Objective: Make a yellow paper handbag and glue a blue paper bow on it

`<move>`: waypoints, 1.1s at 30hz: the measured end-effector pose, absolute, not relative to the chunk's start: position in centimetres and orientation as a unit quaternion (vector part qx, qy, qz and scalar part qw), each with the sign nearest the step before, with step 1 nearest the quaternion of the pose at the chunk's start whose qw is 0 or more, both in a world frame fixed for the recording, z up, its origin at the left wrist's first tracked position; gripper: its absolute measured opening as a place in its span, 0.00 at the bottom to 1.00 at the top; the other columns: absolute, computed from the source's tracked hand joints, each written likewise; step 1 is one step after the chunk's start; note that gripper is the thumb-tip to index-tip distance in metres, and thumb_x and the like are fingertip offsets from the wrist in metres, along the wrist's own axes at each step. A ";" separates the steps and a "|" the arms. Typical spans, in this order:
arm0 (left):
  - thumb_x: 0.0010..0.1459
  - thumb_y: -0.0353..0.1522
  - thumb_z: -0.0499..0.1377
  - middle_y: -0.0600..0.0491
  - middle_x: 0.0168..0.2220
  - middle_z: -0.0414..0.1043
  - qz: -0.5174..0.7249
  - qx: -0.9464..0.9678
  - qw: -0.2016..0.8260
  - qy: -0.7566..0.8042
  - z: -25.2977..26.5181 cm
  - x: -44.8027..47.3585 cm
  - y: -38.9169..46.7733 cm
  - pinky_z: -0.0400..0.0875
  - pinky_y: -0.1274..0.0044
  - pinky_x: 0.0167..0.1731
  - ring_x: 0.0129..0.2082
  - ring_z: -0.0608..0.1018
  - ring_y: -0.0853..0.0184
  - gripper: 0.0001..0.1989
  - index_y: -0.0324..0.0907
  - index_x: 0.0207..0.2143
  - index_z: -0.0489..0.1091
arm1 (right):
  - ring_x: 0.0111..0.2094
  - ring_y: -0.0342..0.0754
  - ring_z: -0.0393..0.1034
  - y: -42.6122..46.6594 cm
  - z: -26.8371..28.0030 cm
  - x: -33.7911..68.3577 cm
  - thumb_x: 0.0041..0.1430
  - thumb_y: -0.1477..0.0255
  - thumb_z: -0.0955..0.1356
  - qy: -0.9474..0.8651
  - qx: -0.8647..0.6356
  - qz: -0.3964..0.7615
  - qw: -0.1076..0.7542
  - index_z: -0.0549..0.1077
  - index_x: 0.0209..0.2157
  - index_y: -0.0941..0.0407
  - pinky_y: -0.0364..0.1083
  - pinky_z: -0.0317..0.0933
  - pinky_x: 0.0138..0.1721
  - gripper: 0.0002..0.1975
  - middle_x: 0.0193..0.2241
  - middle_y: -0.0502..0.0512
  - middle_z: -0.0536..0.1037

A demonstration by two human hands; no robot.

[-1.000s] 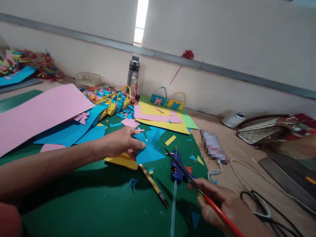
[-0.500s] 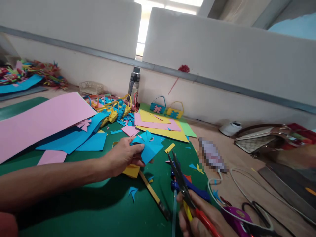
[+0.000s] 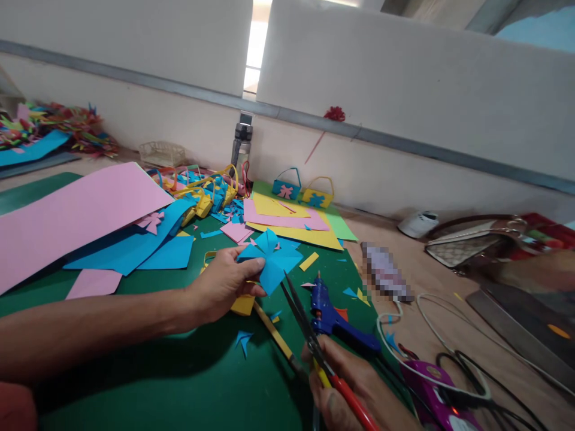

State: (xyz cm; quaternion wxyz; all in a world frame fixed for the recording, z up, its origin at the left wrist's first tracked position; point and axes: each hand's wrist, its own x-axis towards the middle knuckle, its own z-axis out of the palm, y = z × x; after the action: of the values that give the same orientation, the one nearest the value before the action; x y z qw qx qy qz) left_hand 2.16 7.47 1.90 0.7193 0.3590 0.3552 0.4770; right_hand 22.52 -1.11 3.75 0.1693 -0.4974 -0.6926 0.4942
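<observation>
Pinched between the thumb and fingers of my left hand (image 3: 229,281) is a piece of blue paper (image 3: 274,266) with cuts in its edges, forming petal-like lobes. My right hand (image 3: 341,383) grips scissors (image 3: 309,335) with red and yellow handles. Their blade tips point up toward the blue paper, close to its lower right edge. A blue glue gun (image 3: 336,323) lies just beyond my right hand. Under my left hand sits a yellow paper bag (image 3: 242,305), partly hidden. A flat wooden stick (image 3: 274,335) lies between the hands.
Pink sheets (image 3: 81,221) and blue sheets (image 3: 166,254) cover the mat's left side. Small paper bags (image 3: 206,200) are heaped behind. Two finished-looking bags, blue (image 3: 286,190) and yellow (image 3: 318,197), stand by the wall. Cables (image 3: 453,347) and a purple device (image 3: 431,383) lie right.
My right hand and the scissors have moved left, bringing the tips nearer the blue paper. The blue paper has turned in my left hand, so its lobes show more fully.
</observation>
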 end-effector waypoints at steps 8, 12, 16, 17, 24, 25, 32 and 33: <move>0.43 0.35 0.67 0.56 0.25 0.69 0.464 0.366 0.730 0.344 1.2 2.3 7.1 0.73 0.79 0.26 0.23 0.72 0.74 0.15 0.37 0.30 0.67 | 0.20 0.40 0.52 -0.4 3.1 22.7 0.52 0.46 0.60 -0.676 -0.509 0.511 0.151 0.64 0.36 0.55 0.39 0.52 0.19 0.25 0.21 0.46 0.61; 0.42 0.36 0.67 0.55 0.25 0.69 0.443 0.378 0.735 0.348 1.0 2.3 7.0 0.73 0.77 0.27 0.23 0.72 0.73 0.16 0.36 0.28 0.67 | 0.20 0.40 0.53 -0.3 3.1 22.7 0.54 0.46 0.59 -0.668 -0.518 0.510 0.160 0.63 0.40 0.55 0.39 0.52 0.18 0.26 0.21 0.46 0.62; 0.43 0.37 0.67 0.54 0.25 0.70 0.424 0.396 0.736 0.348 1.0 2.3 6.9 0.72 0.76 0.27 0.23 0.73 0.72 0.16 0.36 0.29 0.67 | 0.20 0.39 0.53 0.1 3.2 23.0 0.56 0.47 0.58 -0.682 -0.489 0.524 0.146 0.62 0.41 0.56 0.39 0.52 0.19 0.26 0.23 0.46 0.61; 0.43 0.37 0.67 0.54 0.25 0.70 0.420 0.399 0.737 0.347 0.9 2.3 6.9 0.72 0.76 0.27 0.23 0.73 0.72 0.16 0.36 0.29 0.68 | 0.20 0.40 0.54 0.1 3.3 23.0 0.57 0.48 0.58 -0.682 -0.487 0.526 0.144 0.62 0.42 0.56 0.39 0.53 0.19 0.25 0.23 0.47 0.62; 0.44 0.34 0.64 0.55 0.22 0.70 0.385 0.416 0.730 0.382 0.8 2.3 6.8 0.70 0.77 0.25 0.21 0.73 0.71 0.11 0.38 0.25 0.66 | 0.21 0.41 0.57 -0.1 3.0 23.4 0.58 0.50 0.58 -0.676 -0.506 0.512 0.159 0.63 0.43 0.55 0.40 0.57 0.21 0.24 0.24 0.48 0.63; 0.44 0.33 0.64 0.55 0.21 0.70 0.382 0.416 0.729 0.387 0.8 2.2 6.8 0.70 0.78 0.25 0.21 0.73 0.72 0.10 0.38 0.25 0.65 | 0.22 0.41 0.57 -0.1 3.0 23.4 0.58 0.50 0.58 -0.680 -0.501 0.513 0.156 0.63 0.43 0.55 0.40 0.57 0.22 0.24 0.24 0.48 0.63; 0.42 0.35 0.65 0.57 0.21 0.67 0.424 0.398 0.708 0.400 1.6 2.1 6.7 0.69 0.78 0.24 0.21 0.71 0.73 0.13 0.38 0.23 0.63 | 0.22 0.41 0.56 -0.1 2.9 22.9 0.55 0.45 0.56 -0.706 -0.475 0.502 0.156 0.61 0.34 0.55 0.40 0.54 0.21 0.26 0.22 0.47 0.62; 0.42 0.34 0.65 0.57 0.21 0.67 0.437 0.396 0.701 0.401 1.7 2.0 6.6 0.68 0.79 0.24 0.22 0.71 0.73 0.13 0.38 0.23 0.64 | 0.21 0.41 0.55 -0.1 2.8 22.8 0.54 0.44 0.55 -0.705 -0.480 0.496 0.164 0.60 0.33 0.55 0.40 0.53 0.21 0.26 0.22 0.47 0.61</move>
State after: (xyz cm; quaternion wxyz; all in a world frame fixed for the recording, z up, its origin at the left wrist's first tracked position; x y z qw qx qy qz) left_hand 2.01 6.65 1.67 0.7010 0.3961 0.4011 0.4370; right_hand 22.83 -0.13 2.77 0.1636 -0.4797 -0.7051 0.4960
